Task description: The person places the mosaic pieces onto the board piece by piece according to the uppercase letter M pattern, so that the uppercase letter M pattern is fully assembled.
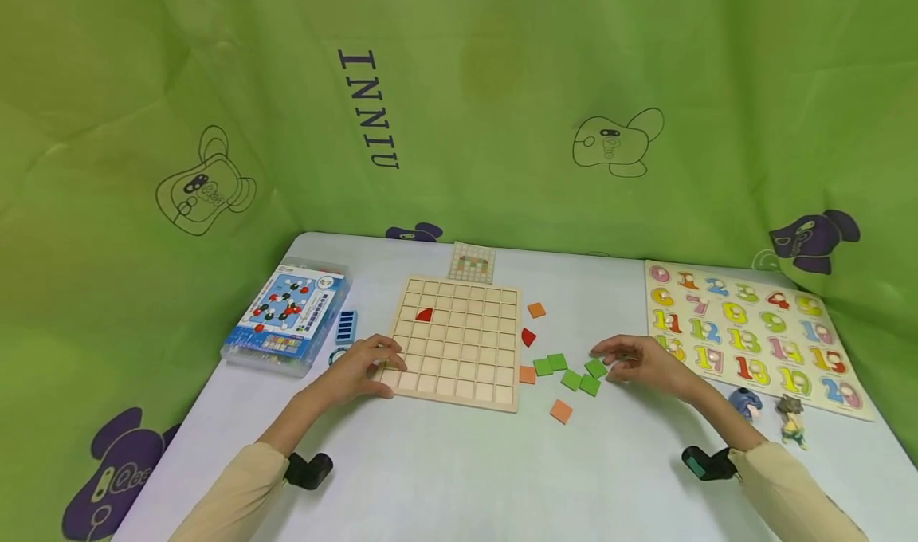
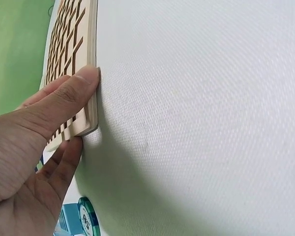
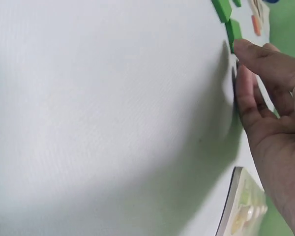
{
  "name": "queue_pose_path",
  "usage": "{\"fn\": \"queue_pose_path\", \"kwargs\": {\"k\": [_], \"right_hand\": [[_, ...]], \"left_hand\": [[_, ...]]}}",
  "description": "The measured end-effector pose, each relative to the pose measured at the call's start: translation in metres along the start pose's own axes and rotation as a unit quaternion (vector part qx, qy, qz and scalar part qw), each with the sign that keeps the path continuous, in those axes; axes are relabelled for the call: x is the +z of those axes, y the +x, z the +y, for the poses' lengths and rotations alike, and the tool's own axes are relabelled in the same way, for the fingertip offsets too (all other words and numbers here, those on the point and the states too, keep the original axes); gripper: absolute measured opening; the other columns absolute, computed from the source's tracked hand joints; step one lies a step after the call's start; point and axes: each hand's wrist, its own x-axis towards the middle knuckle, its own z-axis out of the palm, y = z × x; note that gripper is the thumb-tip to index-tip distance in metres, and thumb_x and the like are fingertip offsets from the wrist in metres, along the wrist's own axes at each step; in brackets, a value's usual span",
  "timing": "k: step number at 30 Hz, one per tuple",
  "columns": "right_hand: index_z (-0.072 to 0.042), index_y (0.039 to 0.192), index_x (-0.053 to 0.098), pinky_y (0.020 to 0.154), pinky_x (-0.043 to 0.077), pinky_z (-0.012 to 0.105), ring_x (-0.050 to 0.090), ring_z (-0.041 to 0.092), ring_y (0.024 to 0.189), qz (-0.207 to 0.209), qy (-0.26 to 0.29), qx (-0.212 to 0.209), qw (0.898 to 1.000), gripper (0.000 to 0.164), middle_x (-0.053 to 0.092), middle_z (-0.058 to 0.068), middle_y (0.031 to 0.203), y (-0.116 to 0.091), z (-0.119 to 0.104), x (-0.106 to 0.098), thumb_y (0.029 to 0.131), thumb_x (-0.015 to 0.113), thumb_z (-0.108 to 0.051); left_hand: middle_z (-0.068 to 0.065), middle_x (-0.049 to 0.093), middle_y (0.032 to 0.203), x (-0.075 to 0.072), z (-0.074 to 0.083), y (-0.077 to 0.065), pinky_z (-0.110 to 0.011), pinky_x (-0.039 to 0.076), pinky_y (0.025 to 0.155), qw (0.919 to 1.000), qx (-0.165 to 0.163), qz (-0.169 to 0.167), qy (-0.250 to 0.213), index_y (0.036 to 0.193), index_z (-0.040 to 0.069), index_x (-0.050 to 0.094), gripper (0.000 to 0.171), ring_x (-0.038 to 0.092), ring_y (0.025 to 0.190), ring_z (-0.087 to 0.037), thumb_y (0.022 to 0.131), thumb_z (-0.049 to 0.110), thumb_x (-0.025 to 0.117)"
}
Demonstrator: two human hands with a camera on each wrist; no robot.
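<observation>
My left hand (image 1: 358,371) holds the near left corner of a wooden grid board (image 1: 459,343). In the left wrist view the thumb lies along the board's front edge (image 2: 92,44), with the other fingers around the side. One red quarter-round piece (image 1: 425,315) sits in a cell toward the upper left; another red piece (image 1: 528,337) lies off the board's right side. Several green square tiles (image 1: 571,379) are scattered on the table. Just right of them is my right hand (image 1: 641,364), fingers loosely bent, its thumb tip close to a green tile (image 3: 233,33) in the right wrist view.
Orange tiles (image 1: 561,411) lie around the green ones. Behind the board is a pattern card (image 1: 472,263). A clear box with a molecule picture (image 1: 287,311) and a small blue piece (image 1: 346,327) stand left. At right are a number puzzle (image 1: 746,327) and two figurines (image 1: 791,421).
</observation>
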Motion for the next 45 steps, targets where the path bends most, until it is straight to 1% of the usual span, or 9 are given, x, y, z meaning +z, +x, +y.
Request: {"fn": "queue_pose_path", "kwargs": {"k": [4,9,14,17,20,26,30,36,45], "right_hand": [[0.008,0.115,0.06,0.072,0.052,0.023,0.06,0.019,0.086,-0.015,-0.001,-0.011,1.0,0.036,0.064,0.022,0.105,0.001,0.007,-0.003,0.081,0.07,0.006],[0.006,0.112,0.063,0.068,0.052,0.023,0.061,0.016,0.083,-0.027,-0.017,-0.032,0.999,0.032,0.066,0.021,0.104,0.006,0.011,-0.005,0.081,0.071,0.004],[0.003,0.111,0.064,0.067,0.051,0.022,0.06,0.014,0.08,-0.029,-0.022,-0.016,0.999,0.031,0.067,0.019,0.101,0.008,0.011,-0.007,0.081,0.073,0.001],[0.005,0.112,0.063,0.067,0.052,0.022,0.06,0.013,0.08,-0.009,-0.018,0.007,1.0,0.033,0.066,0.02,0.101,0.006,0.011,-0.006,0.081,0.073,0.0],[0.007,0.115,0.062,0.069,0.053,0.023,0.063,0.013,0.085,0.026,-0.012,0.031,0.999,0.034,0.066,0.022,0.105,0.001,0.008,-0.003,0.083,0.071,-0.002],[0.011,0.117,0.059,0.073,0.053,0.019,0.066,0.006,0.089,0.118,0.006,0.024,0.993,0.035,0.061,0.031,0.113,-0.005,0.008,0.009,0.084,0.069,0.003],[0.013,0.117,0.058,0.075,0.052,0.016,0.066,0.001,0.088,0.161,0.033,0.029,0.986,0.036,0.061,0.03,0.113,-0.006,0.011,0.02,0.084,0.068,0.004],[0.013,0.118,0.057,0.075,0.053,0.018,0.066,0.002,0.089,0.19,0.07,0.035,0.979,0.038,0.066,0.021,0.113,0.003,0.008,0.034,0.085,0.069,0.002],[0.013,0.12,0.056,0.074,0.053,0.018,0.065,0.001,0.089,0.196,0.101,0.032,0.975,0.039,0.061,0.028,0.117,0.027,-0.003,0.049,0.085,0.068,0.002]], "left_hand": [[-0.014,0.053,0.127,0.0,0.001,0.0,-0.053,0.038,0.095,1.0,-0.006,-0.004,-0.006,0.103,0.013,0.07,0.033,0.044,0.118,-0.039,0.072,0.014,0.082],[-0.014,0.053,0.127,-0.001,0.001,0.0,-0.053,0.038,0.095,1.0,-0.006,-0.004,-0.005,0.103,0.012,0.07,0.033,0.044,0.119,-0.039,0.072,0.014,0.082],[-0.015,0.052,0.127,-0.001,0.001,-0.001,-0.052,0.038,0.094,1.0,-0.003,-0.003,-0.007,0.103,0.012,0.07,0.033,0.044,0.118,-0.039,0.072,0.014,0.082],[-0.015,0.052,0.128,-0.001,0.001,-0.001,-0.051,0.039,0.094,1.0,-0.003,-0.004,-0.007,0.103,0.012,0.07,0.033,0.044,0.118,-0.039,0.072,0.014,0.082],[-0.015,0.053,0.127,-0.001,0.002,-0.001,-0.052,0.038,0.094,1.0,-0.004,-0.005,-0.008,0.103,0.012,0.07,0.033,0.044,0.118,-0.039,0.072,0.014,0.082],[-0.015,0.053,0.126,-0.003,0.005,-0.001,-0.049,0.04,0.092,1.0,-0.007,-0.001,-0.007,0.103,0.012,0.07,0.033,0.045,0.117,-0.039,0.072,0.013,0.082],[-0.016,0.053,0.126,-0.003,0.004,-0.001,-0.051,0.039,0.093,1.0,-0.003,-0.002,-0.005,0.103,0.012,0.07,0.033,0.045,0.117,-0.039,0.072,0.013,0.082],[-0.015,0.053,0.126,-0.002,0.003,-0.001,-0.049,0.04,0.091,1.0,0.003,-0.002,-0.002,0.103,0.012,0.07,0.033,0.046,0.116,-0.039,0.072,0.015,0.082],[-0.015,0.054,0.125,-0.002,0.002,0.001,-0.052,0.04,0.092,1.0,0.003,-0.002,0.004,0.101,0.012,0.07,0.034,0.046,0.116,-0.039,0.07,0.014,0.083]]}}
